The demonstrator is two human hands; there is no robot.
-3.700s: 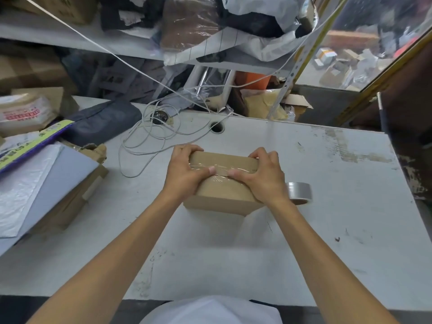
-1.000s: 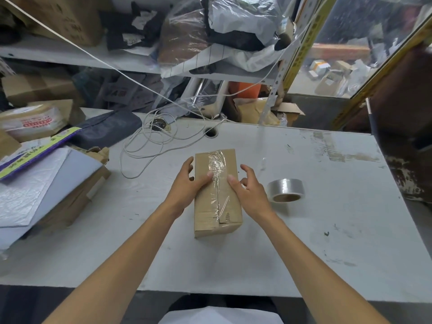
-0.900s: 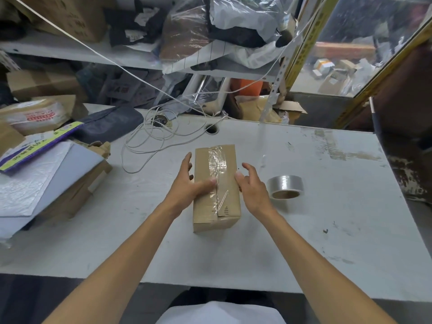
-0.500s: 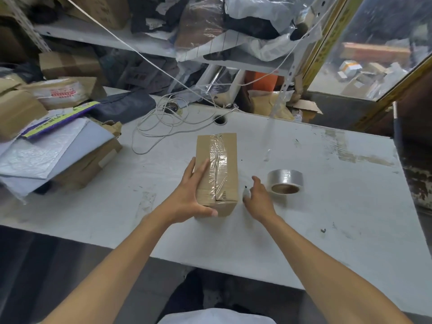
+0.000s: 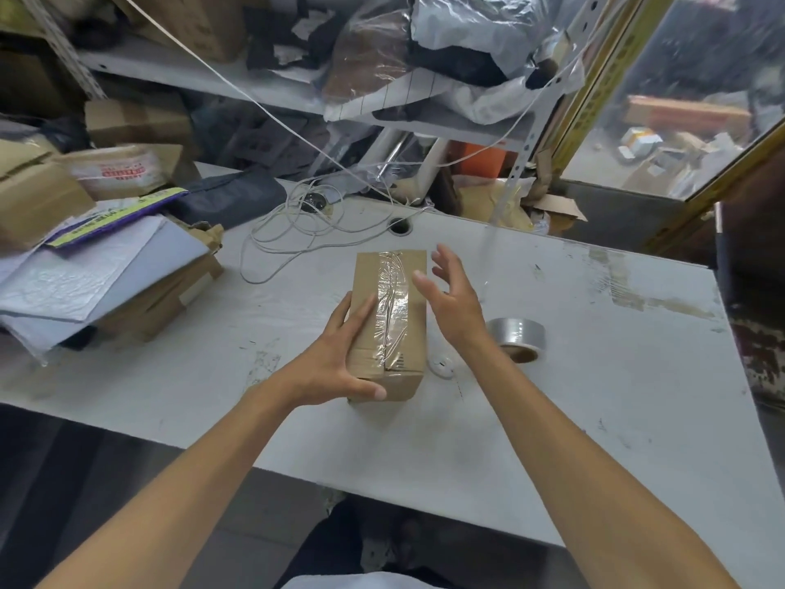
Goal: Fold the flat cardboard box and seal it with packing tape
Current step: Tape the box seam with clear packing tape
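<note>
A scuffed white tabletop (image 5: 594, 376) fills most of the view, with cluttered shelving behind it. On its left side lies a heap of grey padded mailers and flattened brown cartons (image 5: 106, 282). A loose coil of thin white cable (image 5: 289, 231) sprawls near the far edge.

Near the middle of the tabletop stands the folded brown cardboard box (image 5: 388, 320), long side running away from the person, with a wrinkled strip of clear packing tape (image 5: 393, 299) along the centre seam of its top face. The left hand (image 5: 340, 359) clasps the near left corner of the box, fingers laid on the top and thumb wrapped across the near end. The right hand (image 5: 450, 295) hovers just right of the box, fingers spread, holding nothing. A roll of clear packing tape (image 5: 516, 337) lies flat on the tabletop, just right of that hand's wrist. A small white object (image 5: 441, 365), too small to identify, sits beside the box's near right corner.
</note>
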